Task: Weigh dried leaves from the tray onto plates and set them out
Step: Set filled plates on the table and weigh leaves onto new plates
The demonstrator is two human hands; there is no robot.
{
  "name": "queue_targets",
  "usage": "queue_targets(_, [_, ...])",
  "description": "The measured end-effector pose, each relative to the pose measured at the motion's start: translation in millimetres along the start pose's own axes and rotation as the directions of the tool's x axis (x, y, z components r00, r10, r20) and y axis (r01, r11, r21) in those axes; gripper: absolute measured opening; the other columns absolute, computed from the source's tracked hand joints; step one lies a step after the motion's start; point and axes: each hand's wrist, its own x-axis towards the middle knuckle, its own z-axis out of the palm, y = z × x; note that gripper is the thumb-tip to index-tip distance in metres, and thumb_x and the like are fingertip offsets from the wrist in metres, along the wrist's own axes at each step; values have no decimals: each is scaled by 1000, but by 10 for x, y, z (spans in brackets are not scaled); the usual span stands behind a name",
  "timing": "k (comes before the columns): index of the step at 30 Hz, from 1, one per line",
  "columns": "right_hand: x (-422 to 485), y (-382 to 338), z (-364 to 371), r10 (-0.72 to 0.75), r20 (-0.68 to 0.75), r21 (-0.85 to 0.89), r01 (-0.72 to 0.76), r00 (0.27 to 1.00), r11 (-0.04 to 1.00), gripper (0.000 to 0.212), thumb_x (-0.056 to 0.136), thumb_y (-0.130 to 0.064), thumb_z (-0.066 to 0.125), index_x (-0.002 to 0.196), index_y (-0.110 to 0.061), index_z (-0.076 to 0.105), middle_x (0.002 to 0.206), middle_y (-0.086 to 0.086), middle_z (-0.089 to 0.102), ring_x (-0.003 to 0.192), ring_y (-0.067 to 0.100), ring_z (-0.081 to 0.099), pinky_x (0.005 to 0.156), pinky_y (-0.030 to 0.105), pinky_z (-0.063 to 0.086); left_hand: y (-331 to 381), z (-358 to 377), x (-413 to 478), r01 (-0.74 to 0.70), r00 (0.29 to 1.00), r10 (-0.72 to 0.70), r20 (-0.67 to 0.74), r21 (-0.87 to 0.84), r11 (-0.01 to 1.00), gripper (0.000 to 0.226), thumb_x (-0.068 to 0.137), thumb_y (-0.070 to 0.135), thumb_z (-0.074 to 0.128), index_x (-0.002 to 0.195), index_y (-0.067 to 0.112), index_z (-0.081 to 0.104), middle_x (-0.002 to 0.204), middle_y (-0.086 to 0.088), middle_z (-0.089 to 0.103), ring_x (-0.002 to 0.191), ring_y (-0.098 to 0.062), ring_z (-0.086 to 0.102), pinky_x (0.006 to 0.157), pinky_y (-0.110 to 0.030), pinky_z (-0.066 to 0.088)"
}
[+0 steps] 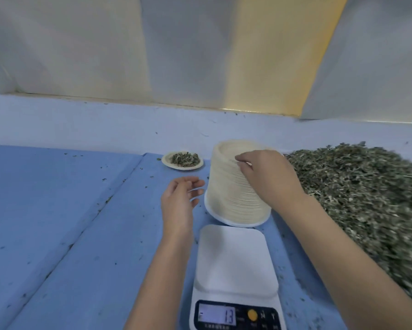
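Pinching the plate stack [233, 184], the right hand [269, 177] appears to begin portion two, left hand [181, 201] loosely open; one filled plate [182, 160] is out.

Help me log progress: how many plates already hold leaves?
1. The filled plate lies on the blue surface, left of the stack of empty plates. The scale is bare; more may lie outside the frame.
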Motion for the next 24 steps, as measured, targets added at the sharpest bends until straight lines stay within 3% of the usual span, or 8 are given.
queue_targets(8, [-29,68,52,-8,49,-38,10,999,999,30,101,-22,42,112,-11,68,110,9,69,104,27,59,86,41,48,38,45,-2,-49,998,48,35,31,998,21,90,6,44,82,13,62,66,8,70,58,-1,61,64,-19,44])
queue_targets(13, [-27,67,88,-14,38,29,13,999,999,30,101,-20,43,112,-8,68,109,11,69,104,27,58,87,42,47,58,65,-16,-51,998,50,29,25,998,21,90,5,44,83,13,63,65,8,69,56,-3,59,61,-18,44])
queue_targets(16, [-27,70,165,-39,-18,38,40,999,998,29,101,-14,42,110,-5,67,108,11,67,104,27,55,87,38,41,53,89,-51,-37,998,36,45,14,999,21,90,4,45,83,12,62,66,6,69,58,-6,58,57,-15,44])
queue_targets(20, [1,101,263,-79,-135,49,86,988,995,31,98,-1,44,124,-5,61,114,11,63,110,28,49,86,25,30,46,115,-89,-16,998,15,59,22,1000,22,90,5,45,82,12,63,64,8,69,59,-6,58,60,-16,44])
queue_targets(24, [-52,6,235,-168,-359,51,199,918,979,26,87,10,55,109,4,67,98,18,67,96,37,59,80,30,37,58,137,-132,-9,996,7,92,21,1000,20,92,7,45,88,12,65,80,0,69,67,-10,60,65,-20,49])
